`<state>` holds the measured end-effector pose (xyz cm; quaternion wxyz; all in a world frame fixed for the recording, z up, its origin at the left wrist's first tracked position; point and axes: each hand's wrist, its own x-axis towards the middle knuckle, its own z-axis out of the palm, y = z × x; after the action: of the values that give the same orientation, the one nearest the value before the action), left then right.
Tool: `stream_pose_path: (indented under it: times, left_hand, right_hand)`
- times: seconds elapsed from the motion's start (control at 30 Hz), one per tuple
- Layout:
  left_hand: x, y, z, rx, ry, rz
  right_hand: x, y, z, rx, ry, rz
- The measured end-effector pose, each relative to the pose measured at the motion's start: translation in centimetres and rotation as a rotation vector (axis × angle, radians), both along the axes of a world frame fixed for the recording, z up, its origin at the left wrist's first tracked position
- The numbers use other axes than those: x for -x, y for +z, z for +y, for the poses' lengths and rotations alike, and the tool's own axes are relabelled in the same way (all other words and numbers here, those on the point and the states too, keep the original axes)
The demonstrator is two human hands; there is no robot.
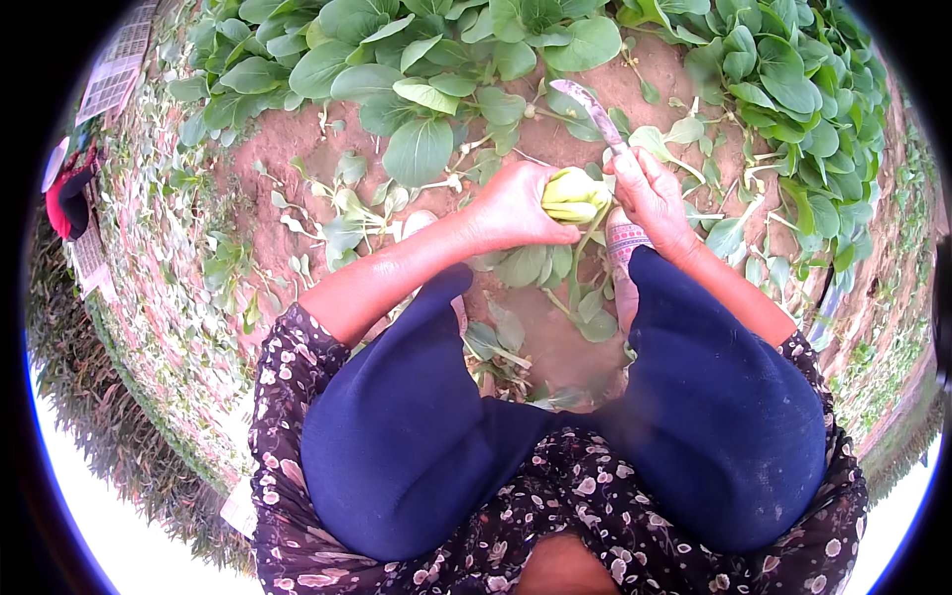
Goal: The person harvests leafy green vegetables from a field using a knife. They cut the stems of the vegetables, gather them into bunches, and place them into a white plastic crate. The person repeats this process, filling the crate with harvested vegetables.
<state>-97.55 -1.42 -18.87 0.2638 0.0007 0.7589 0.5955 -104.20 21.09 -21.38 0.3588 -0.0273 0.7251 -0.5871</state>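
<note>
closest to the camera, your floral top and navy trousers frame the view, knees spread wide, which seems to leave a working gap for both arms. over that gap your left hand is clamped around a leafy vegetable, its pale stalks poking out toward your right; a wrap that firm probably stops it twisting. just beside it, your right hand is closed on the handle of a knife; whether its fingertips touch the stalks, you cannot tell. the curved blade points forward and a little left, well off your left fingers, likely a safe way to carry the edge. below, your patterned shoe sits near loose leaves on the soil. farther out, thick greens on the left and greens on the right border the bare patch, apparently leaving you elbow room. at the far left edge is another person in red and black.
</note>
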Motion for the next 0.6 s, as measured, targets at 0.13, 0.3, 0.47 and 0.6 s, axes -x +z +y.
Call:
stream_pose_path:
  times: [0.13, 0.3, 0.47, 0.6]
  left_hand:
    - [4.9, 1.4, -1.2, 0.859, -0.598, 0.432]
    - [10.7, -0.1, -4.9, 1.163, -0.62, 0.275]
    - [8.4, -2.2, -10.2, 1.295, -0.425, 0.289]
    - [6.9, -3.7, -10.5, 1.245, -0.404, 0.296]
  right_hand:
    - [-0.7, -2.9, 2.6, -0.337, 0.015, 0.223]
    - [-0.1, -3.9, -0.5, -0.314, 0.155, 0.412]
    - [-0.1, -2.6, -4.4, -0.148, 0.248, 0.56]
    - [0.8, -5.4, -6.2, -0.182, 0.184, 0.432]
